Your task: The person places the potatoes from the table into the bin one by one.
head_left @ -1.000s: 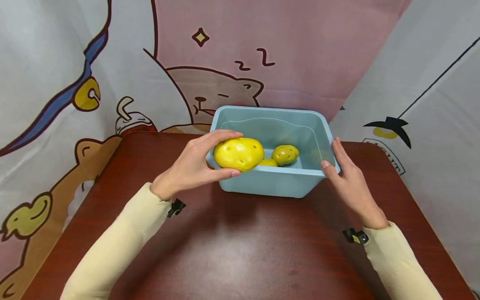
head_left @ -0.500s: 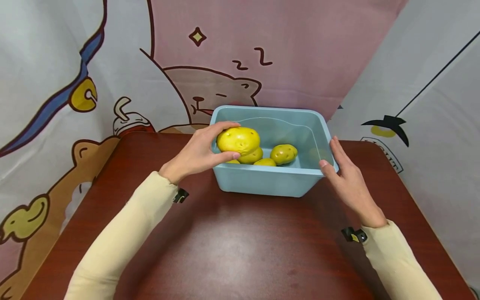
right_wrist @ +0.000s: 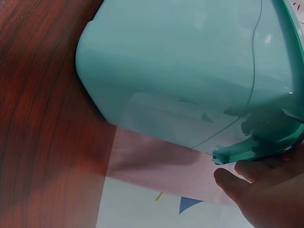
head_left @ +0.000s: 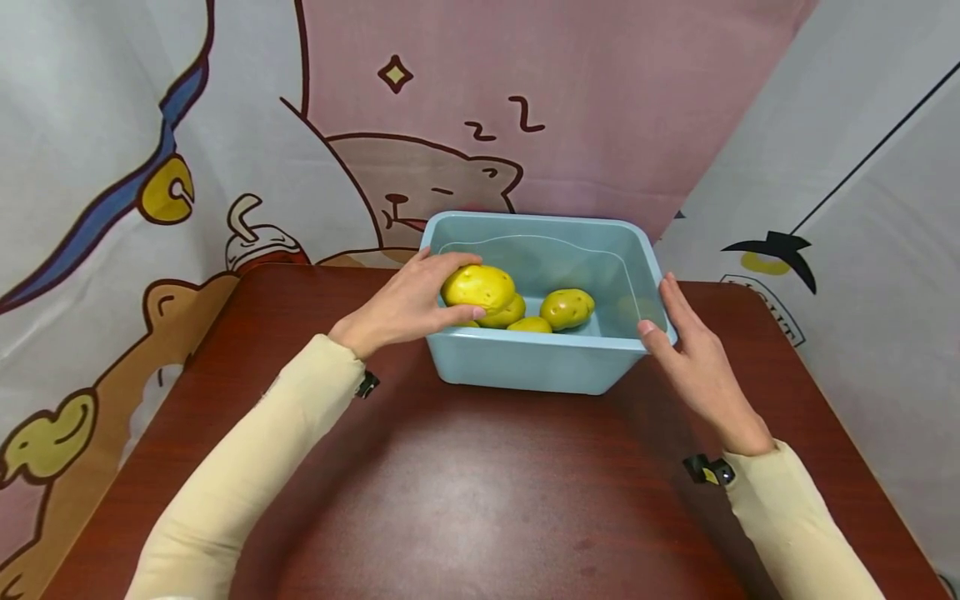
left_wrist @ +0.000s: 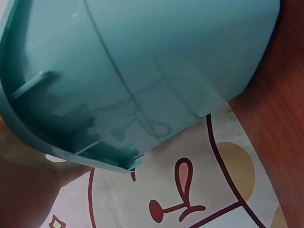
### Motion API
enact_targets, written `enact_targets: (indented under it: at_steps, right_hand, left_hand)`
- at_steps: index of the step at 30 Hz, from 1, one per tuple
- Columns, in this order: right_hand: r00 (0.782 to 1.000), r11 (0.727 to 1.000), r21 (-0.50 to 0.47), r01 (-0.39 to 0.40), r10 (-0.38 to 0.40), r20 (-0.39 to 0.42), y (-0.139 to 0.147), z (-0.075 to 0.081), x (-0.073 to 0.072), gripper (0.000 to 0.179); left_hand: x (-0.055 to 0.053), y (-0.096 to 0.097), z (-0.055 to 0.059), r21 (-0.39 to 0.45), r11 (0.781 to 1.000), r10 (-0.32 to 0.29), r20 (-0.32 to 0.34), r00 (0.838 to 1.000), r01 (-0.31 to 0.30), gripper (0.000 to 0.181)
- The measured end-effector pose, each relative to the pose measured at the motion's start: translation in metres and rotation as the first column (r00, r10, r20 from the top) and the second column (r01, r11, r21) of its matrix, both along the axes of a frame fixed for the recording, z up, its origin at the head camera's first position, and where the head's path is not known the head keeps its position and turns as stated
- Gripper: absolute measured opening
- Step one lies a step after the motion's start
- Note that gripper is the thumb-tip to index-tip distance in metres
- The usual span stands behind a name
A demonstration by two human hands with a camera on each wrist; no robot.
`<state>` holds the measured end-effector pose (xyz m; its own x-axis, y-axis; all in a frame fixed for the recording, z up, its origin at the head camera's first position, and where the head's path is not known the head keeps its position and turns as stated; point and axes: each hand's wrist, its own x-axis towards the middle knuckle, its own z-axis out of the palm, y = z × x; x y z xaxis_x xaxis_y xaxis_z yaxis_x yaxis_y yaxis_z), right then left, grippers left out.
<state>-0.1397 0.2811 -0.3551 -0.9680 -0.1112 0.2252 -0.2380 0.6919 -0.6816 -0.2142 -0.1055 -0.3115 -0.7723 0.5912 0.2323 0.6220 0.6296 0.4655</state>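
Note:
In the head view, my left hand (head_left: pixel 408 302) holds a large yellow potato (head_left: pixel 477 287) between thumb and fingers, at the left end of a light blue plastic bin (head_left: pixel 525 364). Directly under it another potato (head_left: pixel 504 311) shows in the bin, partly covered. More potatoes lie further along the bin floor, among them an olive-yellow potato (head_left: pixel 567 308) near the middle. My right hand (head_left: pixel 697 362) grips the bin's right rim, thumb over the edge and fingers along the outside. The right wrist view shows its fingertips (right_wrist: pixel 228 183) beside the rim; the left wrist view shows mostly bin wall (left_wrist: pixel 142 61).
The bin stands towards the back of a dark red-brown wooden table (head_left: pixel 480 483). Behind it hangs a cartoon-printed curtain (head_left: pixel 600 117), close to the table's back edge.
My left hand has brought the potato from over the front rim back and slightly right, then a little down into the bin. My right hand has stayed at the rim.

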Motion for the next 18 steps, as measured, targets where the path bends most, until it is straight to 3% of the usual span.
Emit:
enact_targets:
  at_steps: [9, 13, 18]
  right_hand:
    - [1.0, 1.0, 0.011, -0.005, 0.005, 0.0, 0.002, 0.001, -0.001, 0.074]
    - [1.0, 1.0, 0.014, -0.014, 0.014, 0.009, 0.004, 0.002, -0.001, 0.074]
    - [0.999, 0.999, 0.017, -0.031, 0.03, 0.017, 0.009, 0.004, 0.002, 0.076]
  left_hand:
    - [-0.001, -0.001, -0.002, -0.054, 0.999, -0.004, 0.018, 1.0, 0.005, 0.078]
    - [0.005, -0.005, -0.002, 0.0, 1.0, -0.013, -0.038, 0.999, 0.013, 0.079]
    - [0.022, -0.021, -0.01, 0.117, 0.993, 0.049, -0.125, 0.991, -0.034, 0.072]
